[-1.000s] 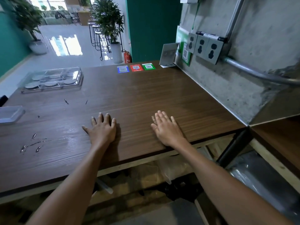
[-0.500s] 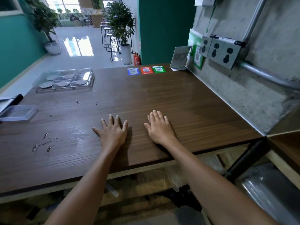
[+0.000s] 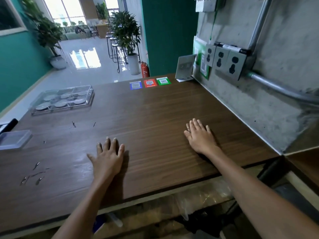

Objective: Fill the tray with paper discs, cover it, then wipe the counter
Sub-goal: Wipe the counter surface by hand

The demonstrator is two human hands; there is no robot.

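Left hand [image 3: 107, 160] and right hand [image 3: 200, 137] lie flat on the table [image 3: 155, 118], fingers straight, slightly apart; covered tray [image 3: 63, 100] at ten o'clock.

head view | worn at head height, looks forward and down across the wooden counter [image 3: 155, 118] | wide-angle, edges bowed | both forearms enter from the bottom edge, hands near the lens | concrete wall [image 3: 284, 40] close at right, open room far beyond the counter's far edge | single view, nothing shared
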